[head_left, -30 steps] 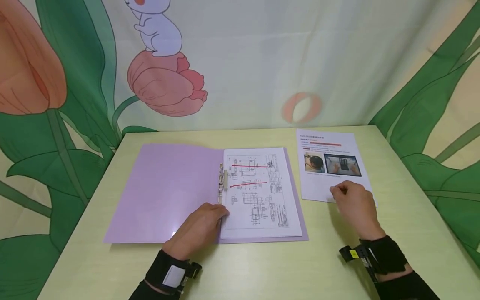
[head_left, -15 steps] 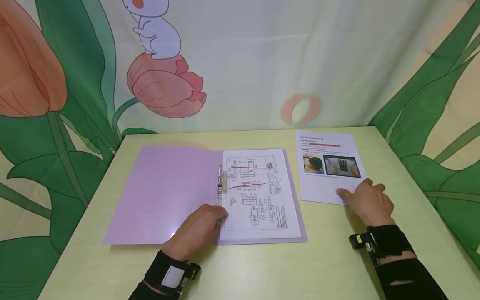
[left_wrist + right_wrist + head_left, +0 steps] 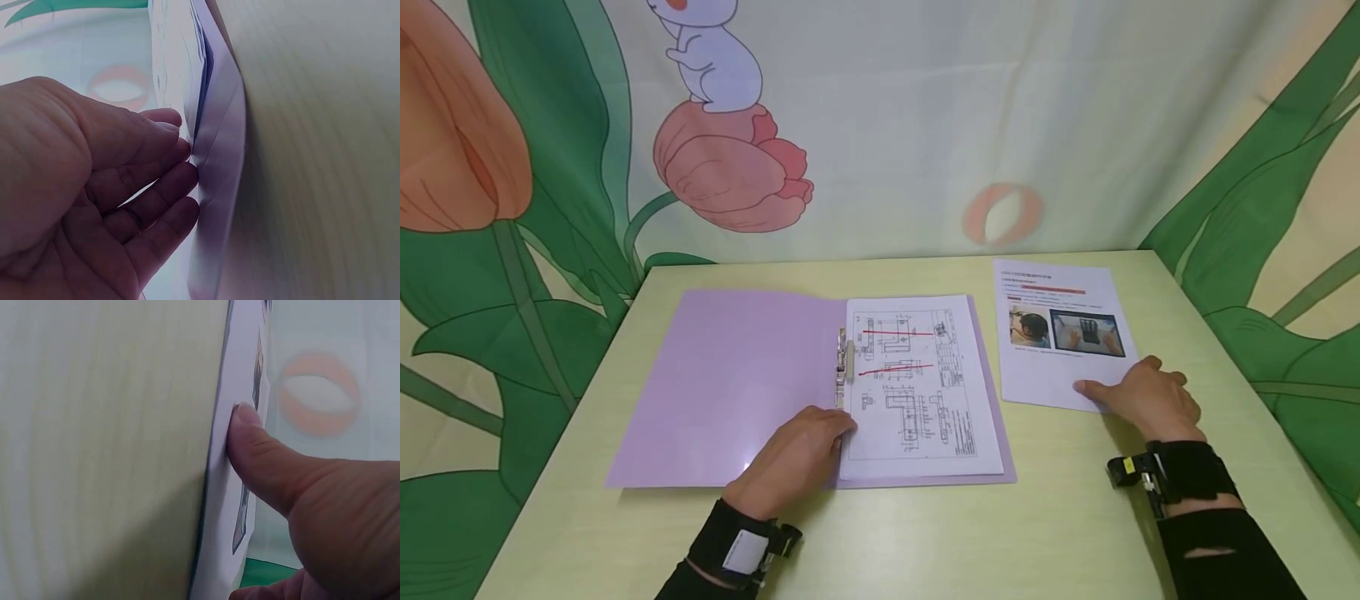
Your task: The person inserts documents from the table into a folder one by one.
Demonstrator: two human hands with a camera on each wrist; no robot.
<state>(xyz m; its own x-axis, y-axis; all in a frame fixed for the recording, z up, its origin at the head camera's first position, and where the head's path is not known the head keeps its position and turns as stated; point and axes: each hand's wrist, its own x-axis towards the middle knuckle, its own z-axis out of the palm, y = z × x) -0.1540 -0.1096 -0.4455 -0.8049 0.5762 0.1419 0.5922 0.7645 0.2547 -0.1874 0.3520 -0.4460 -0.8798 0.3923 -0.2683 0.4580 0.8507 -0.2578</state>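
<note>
Backdrop (image 3: 887,142): flowered cloth beyond the desk (image 3: 940,542)'s far edge; top of the rabbit (image 3: 721,71) cut off.
Folder (image 3: 737,375): purple, lying open toward the desk's left edge.
Left hand (image 3: 793,454): unclenched, fingertips touching the folder near its crease.
Pages (image 3: 917,392): in the folder's right half; tiny lettering illegible.
Printed sheet (image 3: 1041,379): near the desk's far right corner, small print blurred.
Right hand (image 3: 1153,400): unclenched, thumb on the printed sheet; other fingertips partly hidden.
</note>
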